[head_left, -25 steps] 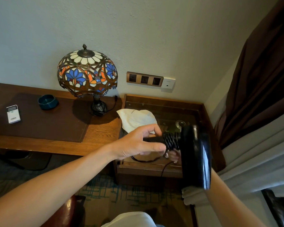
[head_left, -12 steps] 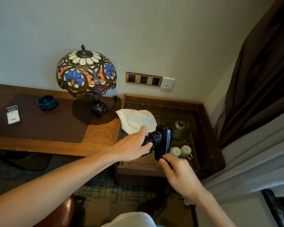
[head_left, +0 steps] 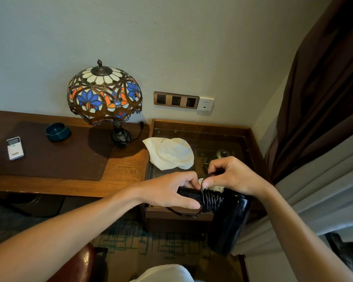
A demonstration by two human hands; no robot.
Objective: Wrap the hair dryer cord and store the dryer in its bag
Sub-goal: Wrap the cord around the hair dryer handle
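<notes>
Since half a second ago, hair dryer (head_left: 227, 222) is dropping toward 5 o'clock, barrel hanging down. Left hand (head_left: 167, 192) is gripping its handle; right hand (head_left: 231, 176) fingers are pinching cord (head_left: 210, 200) above the coils. White bag (head_left: 169, 152) is lying at 12 o'clock on the counter (head_left: 128, 169).

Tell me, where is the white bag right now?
In the head view, the white bag lies right of the lamp, on the glass-topped side table, just beyond the hands.

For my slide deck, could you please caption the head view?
Left hand grips the dryer handle while right hand winds cord; bag waits.
</notes>
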